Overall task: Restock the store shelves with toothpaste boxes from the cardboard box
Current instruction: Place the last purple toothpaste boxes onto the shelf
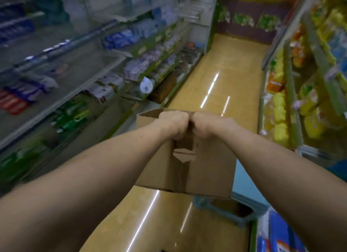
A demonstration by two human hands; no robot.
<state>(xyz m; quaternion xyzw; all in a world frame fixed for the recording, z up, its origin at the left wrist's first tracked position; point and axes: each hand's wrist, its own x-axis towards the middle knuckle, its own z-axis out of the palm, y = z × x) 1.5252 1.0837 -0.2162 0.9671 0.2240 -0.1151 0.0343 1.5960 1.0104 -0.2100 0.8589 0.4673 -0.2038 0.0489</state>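
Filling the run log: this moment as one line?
phase: box held | left hand: grips box top | right hand: grips box top

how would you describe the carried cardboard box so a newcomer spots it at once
Start at the shiny tan floor of the aisle. Over the middle of it is a plain brown cardboard box, its top gripped by the left hand and right hand. Unlike the other brown box low down by the left shelves, both hands hold this one.

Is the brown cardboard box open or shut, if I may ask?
The brown cardboard box is nearly shut: left hand and right hand hold its flaps together, a narrow gap remaining.
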